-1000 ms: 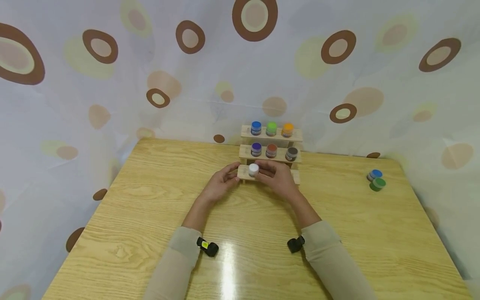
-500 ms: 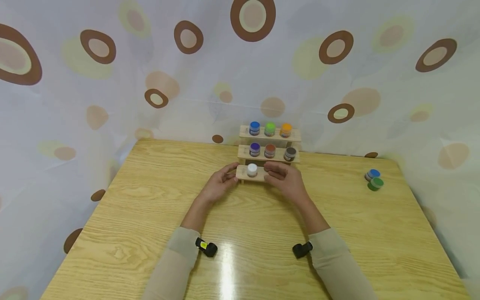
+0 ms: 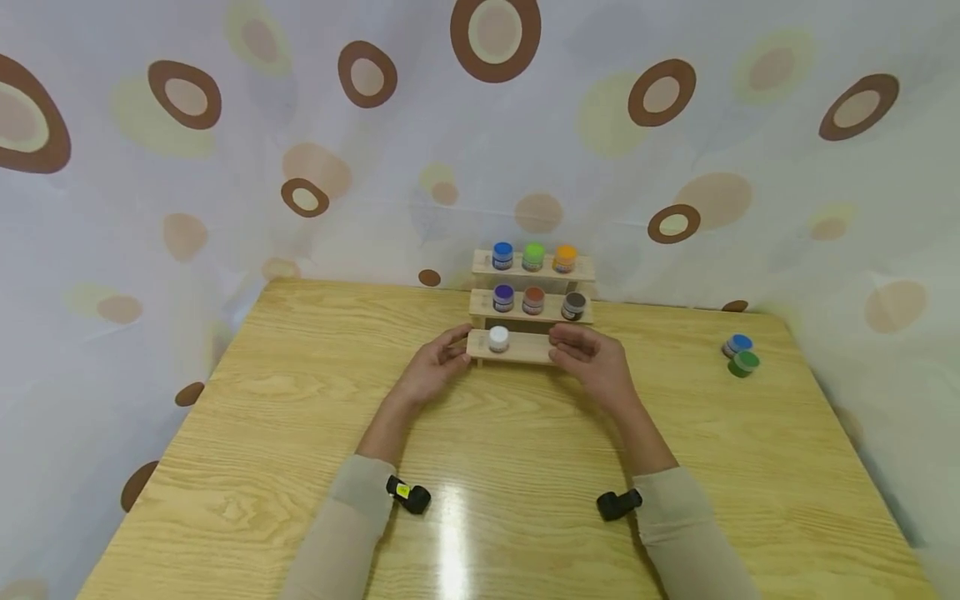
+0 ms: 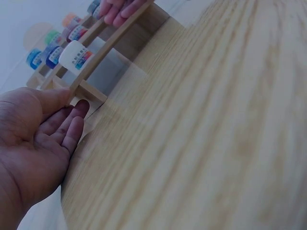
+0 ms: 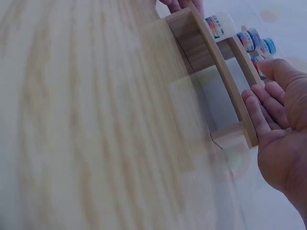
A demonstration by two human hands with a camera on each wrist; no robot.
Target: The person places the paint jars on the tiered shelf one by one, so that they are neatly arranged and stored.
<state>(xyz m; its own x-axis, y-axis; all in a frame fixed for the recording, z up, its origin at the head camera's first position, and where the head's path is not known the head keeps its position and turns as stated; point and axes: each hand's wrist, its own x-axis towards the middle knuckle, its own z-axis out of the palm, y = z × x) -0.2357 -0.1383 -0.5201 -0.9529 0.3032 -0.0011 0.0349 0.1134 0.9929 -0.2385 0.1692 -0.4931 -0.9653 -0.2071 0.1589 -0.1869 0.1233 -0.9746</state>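
A small three-tier wooden rack (image 3: 525, 350) stands at the back of the table. On its lowest step, toward the left end, sits a white-lidded paint jar (image 3: 498, 339). My left hand (image 3: 431, 371) holds the left end of that step, thumb at its front corner and index finger behind. Over the right part of the same step lies my right hand (image 3: 603, 367), its fingers (image 5: 259, 112) straight and against the board's edge, no jar in them. The step's right end is hidden behind this hand in the head view.
Blue (image 3: 502, 256), light green (image 3: 533, 257) and orange (image 3: 565, 258) jars line the top step. Purple (image 3: 503, 297), reddish-brown (image 3: 533, 301) and dark (image 3: 573, 306) jars occupy the middle one. Another blue jar (image 3: 738, 346) and a dark green jar (image 3: 743, 363) stand far right on the table.
My right hand has let go of the white-lidded jar and slid right along the lowest step. The left hand stays at the left end; the head view has shifted slightly.
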